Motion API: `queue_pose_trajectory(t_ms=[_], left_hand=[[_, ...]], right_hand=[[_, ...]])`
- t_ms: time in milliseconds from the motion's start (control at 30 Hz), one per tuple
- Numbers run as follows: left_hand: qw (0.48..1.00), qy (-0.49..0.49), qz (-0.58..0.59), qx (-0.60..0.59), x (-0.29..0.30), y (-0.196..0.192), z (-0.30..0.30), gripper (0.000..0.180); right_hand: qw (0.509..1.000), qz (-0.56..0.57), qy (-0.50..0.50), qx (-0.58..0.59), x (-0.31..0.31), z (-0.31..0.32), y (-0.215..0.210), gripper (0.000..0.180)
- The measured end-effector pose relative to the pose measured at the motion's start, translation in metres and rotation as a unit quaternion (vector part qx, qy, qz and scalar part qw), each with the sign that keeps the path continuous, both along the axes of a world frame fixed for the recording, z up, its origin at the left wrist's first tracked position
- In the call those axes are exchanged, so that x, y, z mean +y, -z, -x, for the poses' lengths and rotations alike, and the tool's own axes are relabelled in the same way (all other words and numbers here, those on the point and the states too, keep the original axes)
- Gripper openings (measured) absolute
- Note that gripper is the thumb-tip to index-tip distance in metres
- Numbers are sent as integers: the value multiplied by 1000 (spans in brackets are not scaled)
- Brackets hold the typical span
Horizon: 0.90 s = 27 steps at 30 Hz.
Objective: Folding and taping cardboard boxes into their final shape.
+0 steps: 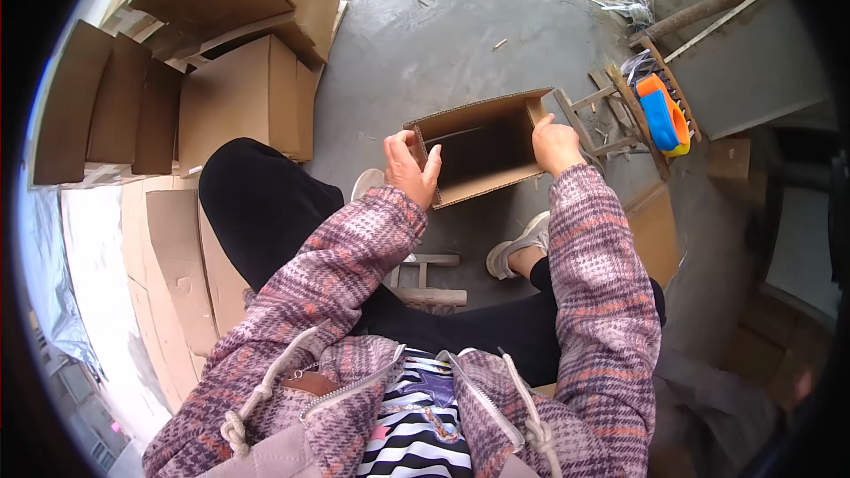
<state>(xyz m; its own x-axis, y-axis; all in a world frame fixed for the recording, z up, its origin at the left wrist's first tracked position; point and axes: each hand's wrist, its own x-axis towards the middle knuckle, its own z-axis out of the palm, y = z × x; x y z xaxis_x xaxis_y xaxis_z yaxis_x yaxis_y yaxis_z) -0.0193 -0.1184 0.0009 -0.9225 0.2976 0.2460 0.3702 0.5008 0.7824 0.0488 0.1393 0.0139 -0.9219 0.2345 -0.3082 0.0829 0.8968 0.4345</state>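
Observation:
An open brown cardboard box (482, 115) is held up in front of me, its open side facing me and its dark inside showing. My left hand (409, 168) grips the box's left wall, with the thumb on the inside edge. My right hand (555, 143) holds the right wall near the top corner. Both arms wear a purple plaid jacket. I am seated, with a black-trousered knee (257, 199) to the left and a white shoe (518, 248) below the box.
Folded and stacked cardboard boxes (239, 97) stand at the upper left, with flat cardboard sheets (177, 257) lying to my left. A small wooden stool (633, 111) carrying an orange and blue tape dispenser (662, 113) stands to the right. The floor (425, 35) is grey concrete.

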Motion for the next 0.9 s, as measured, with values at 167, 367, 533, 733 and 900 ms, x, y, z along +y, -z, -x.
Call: queue_pose_trajectory(t_ms=[167,367,533,733,900], left_hand=[[979,110,171,-8,25,3,5,26],[966,208,149,45,9,3,8,22],[943,184,172,218,16,-50,6,67],[927,264,238,123,-1,-34,-6,125],[910,312,246,123,-8,-42,-7,124]], right_hand=[[997,-37,19,-65,-12,5,-5,51],[988,35,95,-117,-18,10,-17,70],[975,7,167,-144,-20,17,3,85],[974,114,188,-45,-20,9,-2,84],[958,198,205,-37,-7,-3,-17,76]])
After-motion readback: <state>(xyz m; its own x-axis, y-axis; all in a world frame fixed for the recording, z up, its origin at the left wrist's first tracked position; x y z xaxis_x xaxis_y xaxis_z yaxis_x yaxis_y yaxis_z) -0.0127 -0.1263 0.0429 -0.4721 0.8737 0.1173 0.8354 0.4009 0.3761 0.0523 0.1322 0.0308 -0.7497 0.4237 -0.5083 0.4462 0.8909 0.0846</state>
